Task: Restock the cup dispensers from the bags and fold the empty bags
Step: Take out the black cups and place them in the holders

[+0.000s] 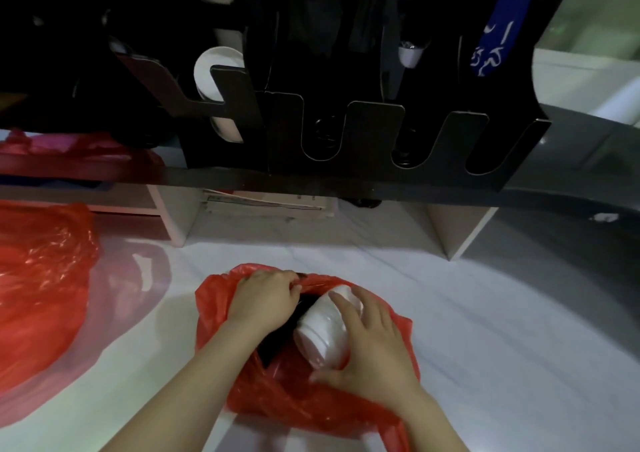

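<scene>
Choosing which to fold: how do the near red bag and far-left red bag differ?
The left hand grips the near bag; the far-left bag lies untouched. The near bag holds a cup stack, in the right hand; the far-left bag shows none. Both are red.

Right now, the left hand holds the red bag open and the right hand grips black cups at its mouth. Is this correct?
Not fully. In the head view the cups are white, not black. The rest stands: the left hand holds the red bag open and the right hand grips the cups at its mouth.
</scene>
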A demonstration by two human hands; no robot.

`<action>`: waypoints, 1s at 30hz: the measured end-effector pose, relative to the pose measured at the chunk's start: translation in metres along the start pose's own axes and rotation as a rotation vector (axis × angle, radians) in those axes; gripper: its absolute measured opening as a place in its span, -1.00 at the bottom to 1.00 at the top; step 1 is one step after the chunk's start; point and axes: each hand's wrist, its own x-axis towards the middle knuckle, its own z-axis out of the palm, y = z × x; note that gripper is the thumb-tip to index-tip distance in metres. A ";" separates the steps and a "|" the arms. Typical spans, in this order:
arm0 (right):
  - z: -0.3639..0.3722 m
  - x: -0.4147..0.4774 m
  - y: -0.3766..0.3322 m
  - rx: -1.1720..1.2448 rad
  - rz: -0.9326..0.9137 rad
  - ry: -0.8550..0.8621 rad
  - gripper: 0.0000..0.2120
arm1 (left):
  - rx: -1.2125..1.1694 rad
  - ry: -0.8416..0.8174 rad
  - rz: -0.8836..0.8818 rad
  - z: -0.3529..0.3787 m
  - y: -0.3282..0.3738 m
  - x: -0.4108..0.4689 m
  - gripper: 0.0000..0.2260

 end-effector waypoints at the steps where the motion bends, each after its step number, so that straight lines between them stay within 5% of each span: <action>1: 0.007 0.000 -0.003 -0.032 0.026 0.013 0.03 | 0.001 0.002 0.001 0.000 0.001 -0.001 -0.75; 10: 0.010 -0.016 0.001 0.279 0.180 0.126 -0.15 | 0.026 0.002 0.021 0.000 0.009 -0.009 -0.75; 14: -0.007 -0.028 0.006 0.689 0.201 0.180 -0.21 | 0.048 0.000 0.043 0.002 0.012 -0.011 -0.74; 21: -0.051 -0.033 -0.011 1.032 0.150 0.409 -0.24 | -0.692 0.260 0.202 -0.027 0.020 -0.033 -0.77; 23: -0.058 -0.030 -0.021 1.064 0.119 0.431 -0.24 | -0.826 0.181 0.213 -0.041 0.020 -0.045 -0.76; 26: -0.063 -0.019 -0.045 1.104 0.057 0.415 -0.27 | -1.051 -0.069 0.304 -0.063 0.017 -0.059 -0.40; 30: -0.059 0.003 -0.086 1.198 -0.021 0.328 -0.28 | -1.236 -0.085 0.282 -0.089 -0.010 -0.076 -0.20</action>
